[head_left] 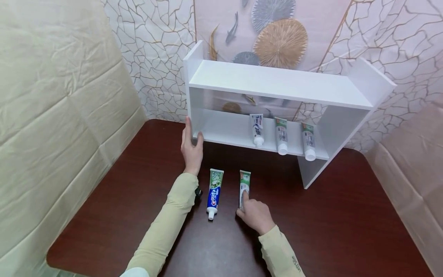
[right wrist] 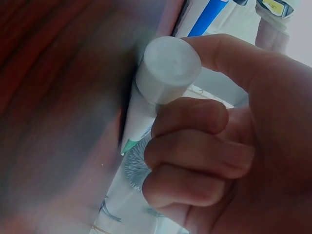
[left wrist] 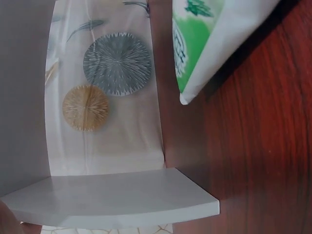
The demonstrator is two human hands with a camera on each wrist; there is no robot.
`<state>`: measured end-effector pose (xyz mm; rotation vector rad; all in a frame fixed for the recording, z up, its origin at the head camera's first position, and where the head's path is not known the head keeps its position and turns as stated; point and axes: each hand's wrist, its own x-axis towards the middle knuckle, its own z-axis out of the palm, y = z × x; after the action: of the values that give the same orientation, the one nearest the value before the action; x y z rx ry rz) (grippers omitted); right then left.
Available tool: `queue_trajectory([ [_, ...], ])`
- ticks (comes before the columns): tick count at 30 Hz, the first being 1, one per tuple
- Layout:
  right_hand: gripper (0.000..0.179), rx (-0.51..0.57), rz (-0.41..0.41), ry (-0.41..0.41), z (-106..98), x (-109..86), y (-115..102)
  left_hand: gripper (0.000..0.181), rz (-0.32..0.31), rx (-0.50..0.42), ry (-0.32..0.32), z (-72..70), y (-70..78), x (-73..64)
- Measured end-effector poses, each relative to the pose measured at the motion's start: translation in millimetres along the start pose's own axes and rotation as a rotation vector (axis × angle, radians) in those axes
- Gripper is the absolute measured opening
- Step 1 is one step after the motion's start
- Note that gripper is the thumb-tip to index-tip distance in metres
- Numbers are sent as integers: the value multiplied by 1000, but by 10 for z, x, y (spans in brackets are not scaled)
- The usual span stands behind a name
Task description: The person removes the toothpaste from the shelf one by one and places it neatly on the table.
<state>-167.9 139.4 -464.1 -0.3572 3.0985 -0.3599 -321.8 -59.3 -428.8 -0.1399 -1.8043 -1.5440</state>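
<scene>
Pinching, with the right hand [head_left: 257,216], the green-and-white toothpaste tube [head_left: 244,181] near its cap [right wrist: 170,64], lying on the bench [head_left: 138,188] and reaching out ahead of that hand. Looks like the pick-up step; calls for a firm squeeze, then lifting clear. To that hand's left, a blue-and-green tube [head_left: 214,192]; farther ahead, three tubes [head_left: 282,134] on the white shelf [head_left: 277,82]. Gripping the shelf's side panel [head_left: 195,102] with the left hand [head_left: 192,154].
</scene>
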Motion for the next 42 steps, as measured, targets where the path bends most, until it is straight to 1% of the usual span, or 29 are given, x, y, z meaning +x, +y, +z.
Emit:
queue_trajectory([
  [2,57,16,13,4,-5,14,7,63,8,0,12,11,-7,8],
  [5,52,80,43,23,-38,42,14,63,10,-10,20,29,-18,11],
  [8,45,149,46,87,-133,84,11,63,10,-29,23,46,-18,4],
  [9,44,167,38,122,-185,99,5,63,10,-37,23,49,-7,-2],
  [13,42,200,-1,297,-462,188,-18,64,22,-55,14,28,133,-29],
  [16,44,207,-3,410,-698,286,-34,64,35,-73,7,3,219,-38],
  [17,46,210,2,434,-772,321,-36,63,31,-81,4,2,220,-38],
  [19,49,213,19,463,-897,397,-32,62,24,-91,-1,16,161,-30],
  [21,52,219,32,469,-987,477,-20,62,25,-96,-3,33,87,-24],
  [24,59,215,41,455,-1060,597,9,63,24,-94,1,61,-50,-16],
  [26,62,210,50,441,-1084,660,26,63,39,-96,3,60,-83,-20],
  [29,64,208,73,418,-1095,714,51,63,60,-101,2,51,-101,-30],
  [34,62,218,111,398,-1097,738,50,62,86,-103,-1,47,-104,-28],
  [37,56,236,122,412,-1083,738,38,63,90,-103,0,47,-103,-22],
  [42,42,256,128,447,-1048,738,16,62,101,-116,24,45,-108,-21],
])
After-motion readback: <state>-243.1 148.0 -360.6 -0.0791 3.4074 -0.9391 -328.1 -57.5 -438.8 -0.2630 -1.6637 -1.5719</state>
